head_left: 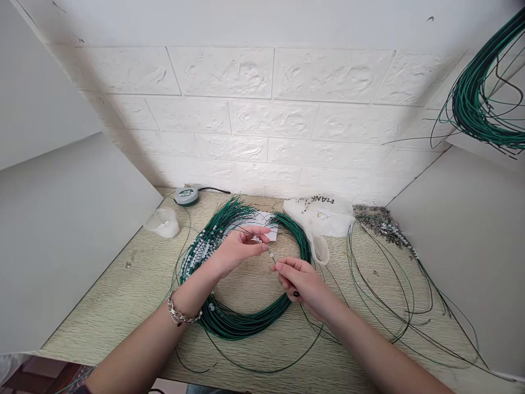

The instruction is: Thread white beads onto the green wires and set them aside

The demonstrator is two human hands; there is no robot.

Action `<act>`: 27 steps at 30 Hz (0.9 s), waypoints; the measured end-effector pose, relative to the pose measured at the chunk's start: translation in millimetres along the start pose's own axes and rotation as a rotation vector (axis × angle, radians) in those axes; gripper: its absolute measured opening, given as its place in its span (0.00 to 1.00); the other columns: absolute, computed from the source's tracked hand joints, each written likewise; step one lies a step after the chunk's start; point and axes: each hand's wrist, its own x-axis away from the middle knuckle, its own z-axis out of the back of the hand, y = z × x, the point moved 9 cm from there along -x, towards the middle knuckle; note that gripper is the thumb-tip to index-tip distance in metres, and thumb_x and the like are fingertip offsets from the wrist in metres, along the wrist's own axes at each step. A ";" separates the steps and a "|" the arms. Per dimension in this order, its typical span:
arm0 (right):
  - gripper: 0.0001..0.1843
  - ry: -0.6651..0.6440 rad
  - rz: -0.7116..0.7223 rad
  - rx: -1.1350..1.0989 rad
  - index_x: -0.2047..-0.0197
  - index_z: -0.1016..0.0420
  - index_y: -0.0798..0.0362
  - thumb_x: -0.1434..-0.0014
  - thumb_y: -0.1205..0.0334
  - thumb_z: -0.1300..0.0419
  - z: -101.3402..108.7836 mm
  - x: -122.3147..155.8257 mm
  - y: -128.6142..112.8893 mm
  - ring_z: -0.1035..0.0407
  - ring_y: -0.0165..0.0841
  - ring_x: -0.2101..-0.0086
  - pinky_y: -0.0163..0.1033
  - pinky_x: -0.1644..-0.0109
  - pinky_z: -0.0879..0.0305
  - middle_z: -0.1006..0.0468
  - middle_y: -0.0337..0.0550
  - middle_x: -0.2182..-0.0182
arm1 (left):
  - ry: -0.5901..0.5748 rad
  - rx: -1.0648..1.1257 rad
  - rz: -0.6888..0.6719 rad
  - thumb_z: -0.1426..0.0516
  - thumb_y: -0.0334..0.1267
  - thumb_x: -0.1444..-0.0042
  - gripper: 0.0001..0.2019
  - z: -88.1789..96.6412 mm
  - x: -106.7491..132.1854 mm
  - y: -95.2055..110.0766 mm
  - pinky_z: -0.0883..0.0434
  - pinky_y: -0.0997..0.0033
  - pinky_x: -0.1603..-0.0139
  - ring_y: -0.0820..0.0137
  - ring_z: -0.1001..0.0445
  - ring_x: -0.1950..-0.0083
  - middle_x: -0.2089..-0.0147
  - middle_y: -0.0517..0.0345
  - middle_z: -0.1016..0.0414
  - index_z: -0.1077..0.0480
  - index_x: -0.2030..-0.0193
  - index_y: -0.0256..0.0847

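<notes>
A large coil of green wires [246,320] lies on the wooden table [123,295], with white beads [200,249] strung along its left side. My left hand [238,249] hovers over the coil, fingers pinched on small white beads near a thin wire. My right hand [301,282] is closed in a pinch on that thin wire [271,256], just right of the left fingertips. A bracelet [180,314] circles my left wrist.
A clear cup of white beads [163,223] stands at the back left, a small grey device [186,195] by the wall. A white plastic bag [322,216] and a pile of small metal parts [381,221] sit at the back right. Loose green wires [394,295] spread right; another coil [479,104] hangs upper right.
</notes>
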 end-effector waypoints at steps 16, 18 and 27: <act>0.10 -0.017 -0.015 -0.095 0.70 0.34 0.57 0.52 0.59 0.48 -1.9 0.0 1.4 0.56 0.18 0.86 0.28 0.84 0.66 0.41 0.32 0.85 | -0.064 -0.084 0.013 0.38 0.33 0.61 0.22 -6.9 2.1 -3.8 0.39 0.76 0.66 0.79 0.36 0.69 0.63 0.58 0.32 0.33 0.55 0.39; 0.09 -0.010 -0.024 -0.076 0.70 0.34 0.57 0.53 0.60 0.48 -2.2 0.6 1.0 0.56 0.18 0.86 0.28 0.84 0.67 0.41 0.32 0.86 | -0.061 -0.089 0.015 0.38 0.33 0.61 0.22 -7.0 2.2 -4.1 0.39 0.76 0.66 0.79 0.36 0.69 0.63 0.58 0.32 0.33 0.55 0.39; 0.12 0.054 -0.001 0.018 0.69 0.37 0.55 0.53 0.55 0.44 3.9 -0.3 -1.1 0.60 0.18 0.87 0.28 0.84 0.69 0.47 0.28 0.86 | -0.113 0.065 -0.042 0.39 0.42 0.58 0.20 -6.0 5.3 6.7 0.36 0.72 0.63 0.72 0.31 0.64 0.59 0.52 0.29 0.32 0.55 0.40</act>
